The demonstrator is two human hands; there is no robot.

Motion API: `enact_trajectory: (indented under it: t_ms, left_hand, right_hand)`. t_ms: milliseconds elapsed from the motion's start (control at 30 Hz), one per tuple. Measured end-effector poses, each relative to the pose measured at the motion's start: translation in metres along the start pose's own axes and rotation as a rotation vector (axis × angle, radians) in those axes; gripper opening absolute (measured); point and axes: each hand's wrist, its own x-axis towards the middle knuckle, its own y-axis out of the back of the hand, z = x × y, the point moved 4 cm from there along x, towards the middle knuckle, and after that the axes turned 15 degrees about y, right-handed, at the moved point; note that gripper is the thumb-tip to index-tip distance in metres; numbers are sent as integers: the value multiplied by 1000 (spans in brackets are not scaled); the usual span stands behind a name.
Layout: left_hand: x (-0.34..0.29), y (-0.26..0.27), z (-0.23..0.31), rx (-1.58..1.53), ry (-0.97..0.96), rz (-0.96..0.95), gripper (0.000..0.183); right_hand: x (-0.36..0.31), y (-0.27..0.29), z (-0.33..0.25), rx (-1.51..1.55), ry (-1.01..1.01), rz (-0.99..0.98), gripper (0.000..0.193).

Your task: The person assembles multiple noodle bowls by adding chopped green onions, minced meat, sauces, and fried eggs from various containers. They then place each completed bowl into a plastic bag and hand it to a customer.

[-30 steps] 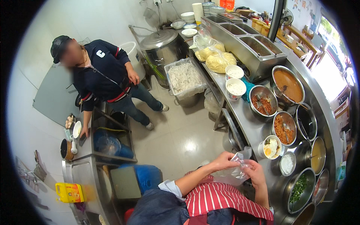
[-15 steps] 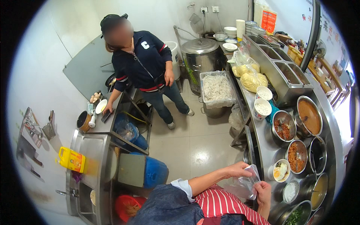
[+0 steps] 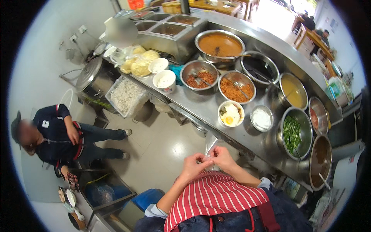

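Note:
In front of my striped red apron, both hands meet at a clear plastic bag (image 3: 210,142). My left hand (image 3: 194,167) pinches its edge between thumb and fingers. The fingers of my right hand (image 3: 225,159) are closed on the same edge, almost touching the left fingertips. The bag's upper part sticks up past my hands toward the counter; its lower part is mostly hidden by them. Nearest on the counter stand a paper bowl (image 3: 231,114) holding a fried egg and a small metal bowl (image 3: 262,118) of white powder.
The steel counter (image 3: 189,106) carries metal bowls of chopped greens (image 3: 292,131), minced toppings (image 3: 237,86), and a large basin of brown sauce (image 3: 220,43). A tub of white noodles (image 3: 126,96) sits beyond. At left stands another person (image 3: 54,133) by a side table.
My view has turned toward the counter, so the other person appears farther left. My hands have come closer together on the plastic bag.

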Motion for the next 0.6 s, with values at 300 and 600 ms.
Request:
enact_trajectory:
  t_ms: [300, 600]
  left_hand:
    - [1, -19, -12, -377, 247, -233, 21]
    - [-23, 35, 6, 263, -512, 698, 10]
  right_hand:
    - [-17, 11, -24, -262, 18, -170, 23]
    - [-10, 49, -37, -231, 186, 213, 24]
